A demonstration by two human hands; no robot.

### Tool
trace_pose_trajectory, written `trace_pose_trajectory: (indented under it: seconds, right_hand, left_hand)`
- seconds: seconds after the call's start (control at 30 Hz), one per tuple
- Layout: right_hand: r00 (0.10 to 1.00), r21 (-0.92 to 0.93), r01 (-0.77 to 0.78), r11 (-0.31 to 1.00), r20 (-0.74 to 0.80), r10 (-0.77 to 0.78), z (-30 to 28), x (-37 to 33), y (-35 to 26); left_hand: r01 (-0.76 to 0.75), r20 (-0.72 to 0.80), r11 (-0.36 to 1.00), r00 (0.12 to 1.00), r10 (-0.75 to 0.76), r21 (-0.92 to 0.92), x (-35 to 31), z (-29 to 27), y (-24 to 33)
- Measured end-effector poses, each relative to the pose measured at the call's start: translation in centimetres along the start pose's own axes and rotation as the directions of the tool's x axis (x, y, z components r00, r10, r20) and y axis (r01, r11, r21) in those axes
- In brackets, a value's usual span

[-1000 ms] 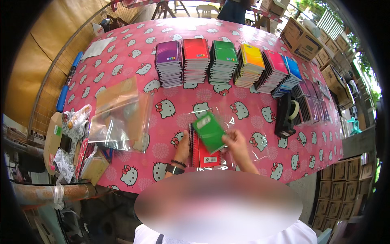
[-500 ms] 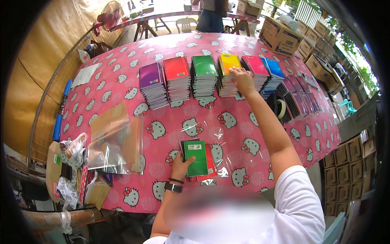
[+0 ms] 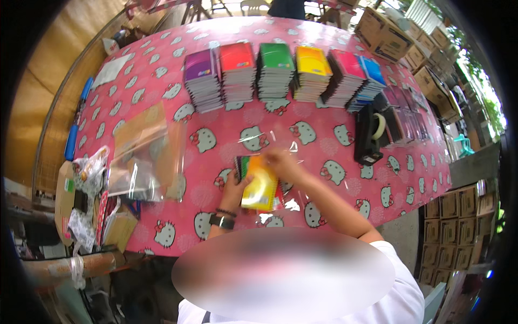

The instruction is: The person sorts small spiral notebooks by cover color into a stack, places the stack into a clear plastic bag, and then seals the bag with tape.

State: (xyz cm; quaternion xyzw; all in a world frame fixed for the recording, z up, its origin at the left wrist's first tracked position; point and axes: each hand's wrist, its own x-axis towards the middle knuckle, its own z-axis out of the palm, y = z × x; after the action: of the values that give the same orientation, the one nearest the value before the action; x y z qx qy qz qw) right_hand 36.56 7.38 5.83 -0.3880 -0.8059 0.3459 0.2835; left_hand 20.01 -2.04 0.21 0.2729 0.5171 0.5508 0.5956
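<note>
**A:** What do I have in the head view right now?

**B:** I see the right hand point(image 3: 279, 160) pinching the top edge of a yellow notebook point(image 3: 260, 183), fingers closed on it, though motion blur softens them. The left hand point(image 3: 235, 190) is curled against the left side of a small pile of notebooks point(image 3: 243, 168) lying under the yellow one; green and red covers peek out beside the fingertips. I'd call that hand gripping the pile's edge.

**A:** Where does the yellow notebook sit?

**B:** Between the two hands, on top of that pile, on the pink cat-print tablecloth point(image 3: 334, 146), near the table's front edge. A black wristwatch point(image 3: 221, 221) and a bead bracelet sit just behind the left hand.

**A:** And around the fingers?

**B:** Well beyond the fingertips runs a row of notebook stacks: purple point(image 3: 200, 80), red point(image 3: 237, 71), green point(image 3: 276, 69), yellow point(image 3: 313, 73), pink point(image 3: 345, 76), blue point(image 3: 372, 81). Right of the right hand stands a black tape dispenser point(image 3: 371, 132). Left of the left hand lie clear plastic bags point(image 3: 143, 156).
</note>
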Motion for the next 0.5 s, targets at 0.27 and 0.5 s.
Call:
trace_pose_trajectory:
  seconds: [0.27, 0.5]
  right_hand:
    - [0.82, -0.597, 0.066, 0.8, -0.424, -0.384, -14.7, 10.6, 1.4]
    - [0.954, -0.909, -0.294, 0.296, -0.298, 0.035, -26.0, 15.3, 6.6]
  left_hand:
    - [-0.036, 0.081, 0.998, 0.996, 0.032, 0.047, -0.5, -0.7, 0.4]
    - [-0.042, 0.066, 0.999, 0.997, 0.04, 0.03, -0.6, 0.0, 0.8]
